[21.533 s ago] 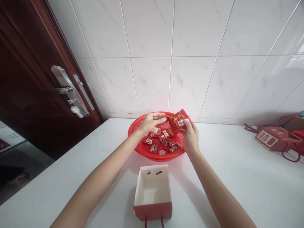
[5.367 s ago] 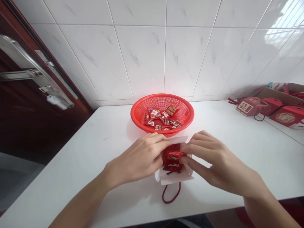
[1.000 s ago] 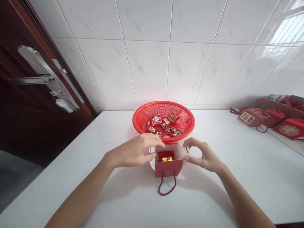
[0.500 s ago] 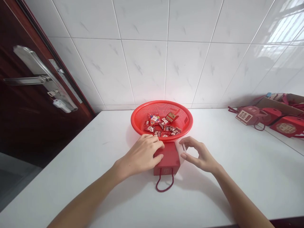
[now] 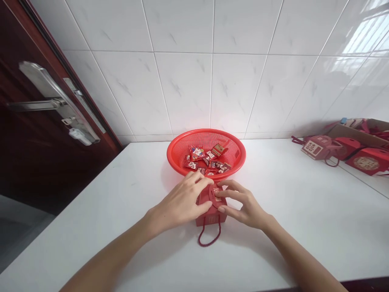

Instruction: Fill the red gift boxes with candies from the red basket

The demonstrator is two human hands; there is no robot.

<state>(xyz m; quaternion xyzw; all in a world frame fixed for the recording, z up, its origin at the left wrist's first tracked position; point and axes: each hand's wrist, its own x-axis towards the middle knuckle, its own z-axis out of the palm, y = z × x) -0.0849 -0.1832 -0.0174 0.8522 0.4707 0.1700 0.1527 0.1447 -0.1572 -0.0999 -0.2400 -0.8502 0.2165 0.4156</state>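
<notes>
A small red gift box point(image 5: 210, 220) lies on the white tabletop point(image 5: 146, 255), its dark red rope handle point(image 5: 208, 245) looped toward me. Across its top lies a rounded red flap point(image 5: 216, 197) with gold lettering and a slot. My left hand point(image 5: 187, 199) grips the box from the left, thumb and fingers at the flap's edge. From the other side, my right hand point(image 5: 243, 205) has its fingertips on the flap and the box's right edge. Both hands partly cover the box. Just behind them stands a red plastic basket point(image 5: 238, 167) holding several wrapped sweets point(image 5: 197, 153).
At the far right are red gift boxes point(image 5: 321, 147) and an open cardboard carton point(image 5: 346, 132) with red items inside. A tiled wall point(image 5: 182, 89) runs along the table's back. To the left is a dark door with a metal handle point(image 5: 45, 104).
The right flap has gone from standing out, pale side showing, to lying over the box top. My right hand moved left with it; my left hand stayed nearly in place.
</notes>
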